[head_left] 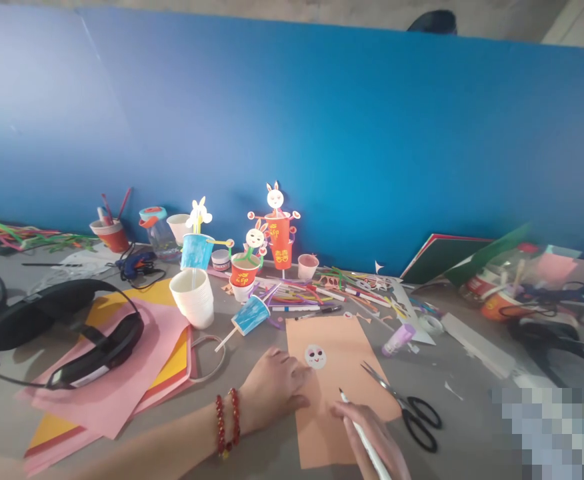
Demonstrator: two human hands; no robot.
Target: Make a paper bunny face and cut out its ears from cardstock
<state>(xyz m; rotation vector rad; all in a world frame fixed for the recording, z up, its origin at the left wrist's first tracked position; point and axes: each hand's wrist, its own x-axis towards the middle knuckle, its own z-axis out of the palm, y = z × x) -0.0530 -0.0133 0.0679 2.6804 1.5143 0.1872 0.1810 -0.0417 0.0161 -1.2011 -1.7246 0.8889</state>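
My left hand [275,383], a red beaded bracelet [227,421] on its wrist, lies on the left edge of an orange paper sheet [342,440]. Its fingers are stretched out and its thumb is apart. The fingertips reach the lower left edge of a small white paper disc [315,357] with a drawn face. In my right hand [372,433] is a white marker pen [369,451], its dark tip uncapped and pointing up-left, below the disc. Black-handled scissors [406,407] lie with slightly parted blades over the sheet's right edge.
Behind stand rabbit figures on paper cups [279,243], a white cup stack [192,297] and a blue cup lying tilted [252,315]. Pipe cleaners and markers [297,308] crowd the middle. A headset [97,347] rests on coloured paper at left; a glue stick [399,339] is at right.
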